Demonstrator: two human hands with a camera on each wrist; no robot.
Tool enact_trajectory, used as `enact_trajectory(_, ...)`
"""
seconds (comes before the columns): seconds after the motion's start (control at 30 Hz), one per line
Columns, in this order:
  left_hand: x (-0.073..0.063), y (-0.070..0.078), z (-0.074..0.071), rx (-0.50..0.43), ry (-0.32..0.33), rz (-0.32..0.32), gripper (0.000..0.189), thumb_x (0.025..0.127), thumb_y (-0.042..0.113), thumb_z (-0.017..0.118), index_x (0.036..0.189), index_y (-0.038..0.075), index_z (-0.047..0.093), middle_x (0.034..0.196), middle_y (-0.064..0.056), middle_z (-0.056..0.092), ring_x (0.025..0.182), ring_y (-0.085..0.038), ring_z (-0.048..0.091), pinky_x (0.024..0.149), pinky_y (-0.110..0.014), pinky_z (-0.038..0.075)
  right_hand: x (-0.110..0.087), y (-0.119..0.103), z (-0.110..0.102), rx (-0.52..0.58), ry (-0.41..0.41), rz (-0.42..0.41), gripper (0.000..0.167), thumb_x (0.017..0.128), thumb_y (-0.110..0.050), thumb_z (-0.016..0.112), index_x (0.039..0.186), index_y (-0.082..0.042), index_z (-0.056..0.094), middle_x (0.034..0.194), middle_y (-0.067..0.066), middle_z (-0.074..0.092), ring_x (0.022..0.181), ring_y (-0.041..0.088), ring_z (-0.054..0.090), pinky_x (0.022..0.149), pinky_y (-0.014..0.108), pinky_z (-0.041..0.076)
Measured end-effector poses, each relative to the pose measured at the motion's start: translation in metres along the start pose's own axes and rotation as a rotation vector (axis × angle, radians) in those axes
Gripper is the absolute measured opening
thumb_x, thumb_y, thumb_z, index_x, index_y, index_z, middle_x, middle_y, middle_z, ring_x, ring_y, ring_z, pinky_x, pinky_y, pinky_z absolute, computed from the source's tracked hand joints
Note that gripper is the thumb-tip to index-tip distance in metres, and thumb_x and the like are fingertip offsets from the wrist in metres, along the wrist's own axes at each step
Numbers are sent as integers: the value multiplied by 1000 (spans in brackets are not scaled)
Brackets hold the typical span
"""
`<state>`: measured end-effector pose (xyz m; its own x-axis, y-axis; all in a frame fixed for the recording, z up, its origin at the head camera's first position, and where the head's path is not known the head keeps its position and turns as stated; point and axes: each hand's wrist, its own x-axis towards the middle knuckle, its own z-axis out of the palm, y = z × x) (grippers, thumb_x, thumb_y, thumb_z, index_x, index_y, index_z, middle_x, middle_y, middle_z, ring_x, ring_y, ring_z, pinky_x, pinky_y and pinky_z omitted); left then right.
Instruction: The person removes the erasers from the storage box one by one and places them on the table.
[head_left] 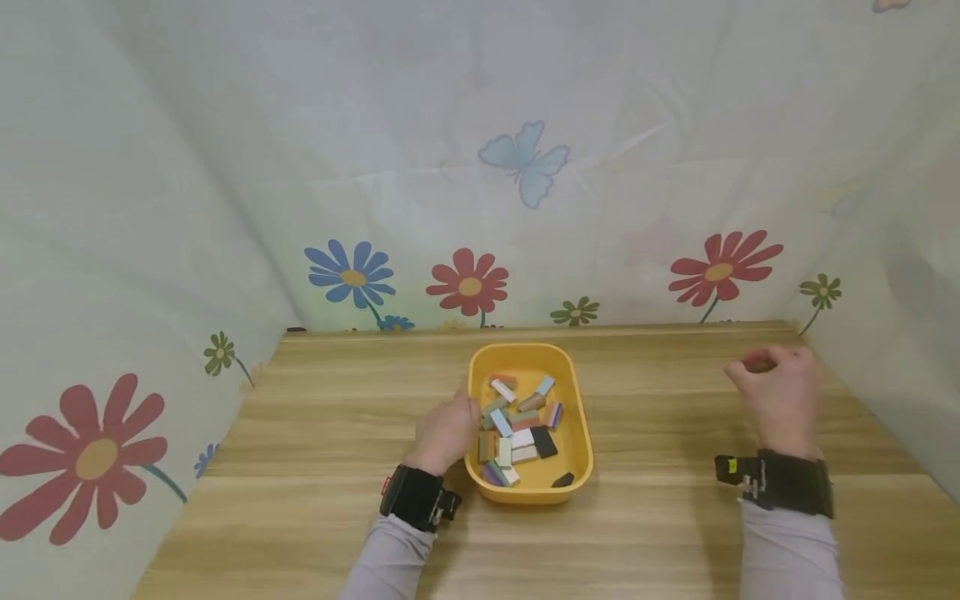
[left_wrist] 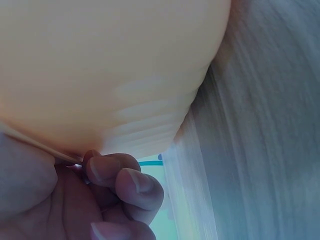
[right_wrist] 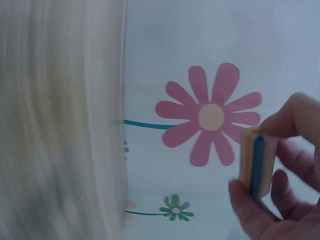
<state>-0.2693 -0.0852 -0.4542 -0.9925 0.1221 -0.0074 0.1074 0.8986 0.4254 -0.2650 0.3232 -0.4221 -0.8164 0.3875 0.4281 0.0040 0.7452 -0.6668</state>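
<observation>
**Small block pinched on the right, tub rim gripped on the left**

A small block, banded in blue and pale orange, was pinched between the thumb and fingers of the right hand, above the tabletop and well apart from the yellow tub. The tub's left rim was gripped by the left hand.

The block was judged light and stiff, best held across two opposite long faces; because it was blurred in the right wrist view, its slipperiness could not be told with certainty. The tub was judged to be light plastic with a little give, its rim being the surest hold. Loose pieces were gathered mostly towards its left side and could be made to slide by tilting.

A broad stretch of tabletop was left between tub and right hand. The far edge was bounded by a printed curtain, by which the right side was also hemmed, so more room was judged available inward than outward.
</observation>
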Motion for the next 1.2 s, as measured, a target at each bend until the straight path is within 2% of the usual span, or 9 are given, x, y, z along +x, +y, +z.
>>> enact_trajectory(0.1, 0, 0, -2, 1, 7, 12, 31, 106, 26, 31, 109, 6, 54, 70, -6, 53, 60, -23, 52, 56, -38, 42, 1, 9, 7, -28, -15, 66, 28, 85, -18, 72, 93, 8, 68, 94, 26, 61, 92, 38, 49, 74, 43, 31)
enact_trajectory(0.2, 1, 0, -2, -5, 9, 5, 32, 106, 26, 31, 110, 6, 55, 69, -6, 52, 59, -22, 51, 55, -37, 41, 1, 19, 17, -77, -86, 87, 29, 87, -20, 69, 94, 7, 68, 90, 25, 65, 85, 39, 54, 71, 43, 34)
enact_trajectory(0.27, 1, 0, -2, -10, 6, -1, 32, 106, 27, 31, 110, 5, 55, 69, -5, 52, 58, -22, 50, 54, -36, 40, -1, 25, 24, -110, -144, 76, 28, 87, -20, 69, 93, 7, 68, 88, 25, 65, 82, 39, 54, 69, 43, 35)
enact_trajectory(0.47, 1, -1, -1, 1, 13, -4, 32, 106, 26, 31, 111, 6, 55, 70, -5, 53, 61, -22, 51, 56, -38, 41, -8, 35, 38, -160, -252, 22, 22, 82, -14, 70, 86, 7, 68, 85, 26, 64, 83, 44, 55, 72, 52, 39)
enact_trajectory(0.6, 1, 0, -2, 0, 2, -2, 31, 106, 26, 32, 108, 6, 55, 71, -6, 53, 61, -23, 52, 56, -39, 42, -11, 39, 37, -165, -322, 17, 20, 80, -12, 70, 84, 7, 68, 83, 24, 65, 80, 43, 56, 71, 50, 41)
enact_trajectory(0.9, 1, -1, 0, 17, 0, -9, 31, 106, 27, 33, 113, 6, 55, 74, -7, 57, 64, -23, 55, 58, -40, 44, -10, 42, 29, -180, -438, 7, 18, 77, -13, 68, 78, 5, 69, 78, 20, 65, 76, 38, 58, 64, 44, 42)
enact_trajectory(1.2, 1, 0, -1, -2, -7, -3, 29, 106, 26, 32, 111, 8, 54, 73, -6, 55, 63, -23, 53, 58, -40, 42, -6, 40, 25, -174, -548, 51, 21, 80, -16, 70, 81, 4, 66, 78, 17, 63, 73, 32, 55, 60, 39, 41)
